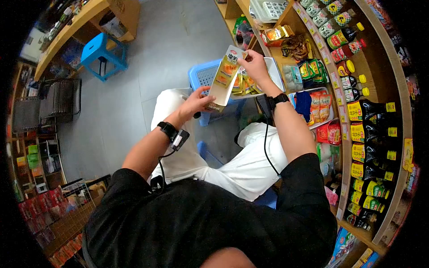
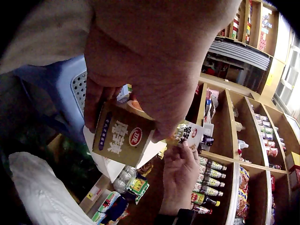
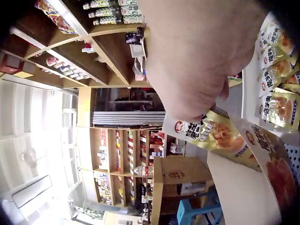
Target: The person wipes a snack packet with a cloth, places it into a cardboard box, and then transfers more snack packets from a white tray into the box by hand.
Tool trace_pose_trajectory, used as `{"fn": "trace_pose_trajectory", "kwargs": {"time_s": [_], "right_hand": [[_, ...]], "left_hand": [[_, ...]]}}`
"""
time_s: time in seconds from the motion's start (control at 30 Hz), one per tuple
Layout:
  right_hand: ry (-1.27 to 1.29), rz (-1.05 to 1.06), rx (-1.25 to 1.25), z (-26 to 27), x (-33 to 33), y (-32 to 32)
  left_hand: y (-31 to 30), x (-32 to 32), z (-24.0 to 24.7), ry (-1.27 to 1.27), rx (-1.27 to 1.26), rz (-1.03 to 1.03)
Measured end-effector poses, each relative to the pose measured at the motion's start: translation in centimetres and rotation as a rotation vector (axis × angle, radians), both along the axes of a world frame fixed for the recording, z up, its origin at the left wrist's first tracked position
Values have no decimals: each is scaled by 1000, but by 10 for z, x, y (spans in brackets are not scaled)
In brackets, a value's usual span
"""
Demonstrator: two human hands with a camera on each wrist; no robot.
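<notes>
A: ok, which way's your flat, shiny gold-and-white packet (image 3: 221, 135) lying?
B: Its lower end's overlapping the mouth of that brown-gold rectangular cardboard box (image 2: 123, 137) your left hand (image 1: 196, 103) is gripping. Your right hand (image 1: 256, 69) is nearer, pinching the packet's far end, long axis running boxward.

Both hands gripping, forearms converging

Arms reach forward, elbows bent. Left forearm (image 1: 145, 147) and right forearm (image 1: 292, 127), both bare, slant inward from either side. Left hand (image 1: 195, 104) nearer the torso; thumb and fingers bent in a grip. Right hand (image 1: 256, 69) farther forward, back of it showing in head view; thumb and fingertips in a pinch. Hands near each other but apart.
</notes>
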State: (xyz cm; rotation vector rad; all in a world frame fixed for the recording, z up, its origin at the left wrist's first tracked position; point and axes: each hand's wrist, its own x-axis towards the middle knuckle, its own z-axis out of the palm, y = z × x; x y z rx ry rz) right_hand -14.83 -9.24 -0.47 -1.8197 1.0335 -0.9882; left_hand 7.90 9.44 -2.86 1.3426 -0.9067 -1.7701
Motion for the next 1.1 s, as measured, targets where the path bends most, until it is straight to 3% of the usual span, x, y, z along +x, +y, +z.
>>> {"fn": "trace_pose_trajectory", "kwargs": {"time_s": [0.33,0.6,1.1], "right_hand": [[292,-64,-210,5,4,7],[189,-56,-74,5,3,11],[177,-54,-55,5,4,13]], "left_hand": [[1,-1,1,37,4,-16],[2,-2,0,43,6,-4],[2,-3,-1,33,6,8]]}}
